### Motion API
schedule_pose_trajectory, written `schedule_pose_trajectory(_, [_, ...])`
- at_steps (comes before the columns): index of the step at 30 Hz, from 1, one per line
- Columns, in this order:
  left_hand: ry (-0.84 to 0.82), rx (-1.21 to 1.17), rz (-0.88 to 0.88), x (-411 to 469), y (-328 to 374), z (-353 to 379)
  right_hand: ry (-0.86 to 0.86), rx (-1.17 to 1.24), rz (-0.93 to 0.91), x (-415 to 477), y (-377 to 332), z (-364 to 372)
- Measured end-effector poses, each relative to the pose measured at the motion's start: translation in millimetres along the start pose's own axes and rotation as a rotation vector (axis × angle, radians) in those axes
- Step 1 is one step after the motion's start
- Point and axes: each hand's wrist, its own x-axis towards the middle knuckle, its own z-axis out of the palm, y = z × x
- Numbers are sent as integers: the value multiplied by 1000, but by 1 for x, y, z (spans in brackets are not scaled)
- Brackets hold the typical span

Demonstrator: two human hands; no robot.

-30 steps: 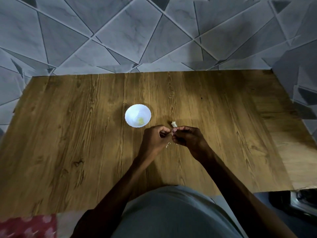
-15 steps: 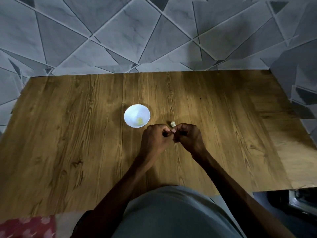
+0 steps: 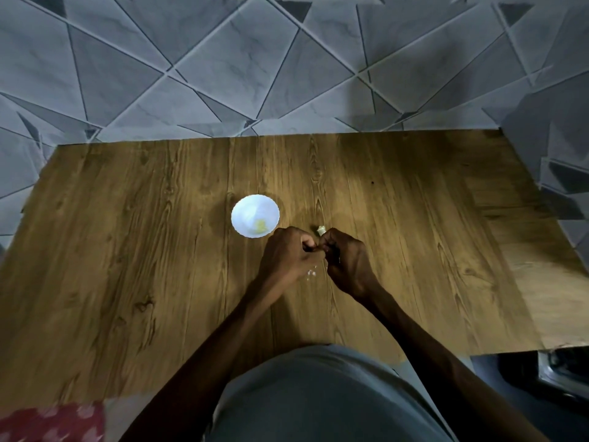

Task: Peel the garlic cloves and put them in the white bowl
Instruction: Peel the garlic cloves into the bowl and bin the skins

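At frame centre the left hand (image 3: pixel 288 253) and right hand (image 3: pixel 345 260) meet, curled fingertips pinching a small bit (hidden between them). A garlic clove (image 3: pixel 320 230) shows just above the right knuckles. The white bowl (image 3: pixel 243 207), upper left of the hands, holds a peeled clove (image 3: pixel 260 225).

Bare forearms rise from 7 and 5 o'clock toward the centre. The left hand (image 3: pixel 288 255) and right hand (image 3: pixel 347 261) are curled, fingertips touching; anything pinched is hidden.
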Motion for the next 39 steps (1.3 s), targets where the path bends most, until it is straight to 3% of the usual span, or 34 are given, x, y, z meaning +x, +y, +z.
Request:
schedule_pose_trajectory(6, [-192, -355, -215, 5, -3, -8, -11, 2, -82, 1, 1, -2])
schedule_pose_trajectory(11, [-271, -444, -208, 5, -7, -15, -88, 83, -101, 6, -2, -7])
schedule_pose_trajectory(15, [-223, -481, -180, 6, -10, -13, -173, 206, 5, 12, -3, -13])
schedule_pose_trajectory(20, [7, -408, -79, 3, -7, -6, -167, 562, 371, 14, 0, -13])
schedule_pose_trajectory(25, [-12, -458, -155, 1, -5, -6, -150, 724, 400, 7, 1, -18])
schedule_pose_trajectory(32, [-56, -552, -189, -3, -3, -7, -147, 696, 380, 7, -4, -19])
schedule_pose_trajectory(39, [60, -299, -8, 2, -9, -13, -143, 535, 395, 12, -8, -19])
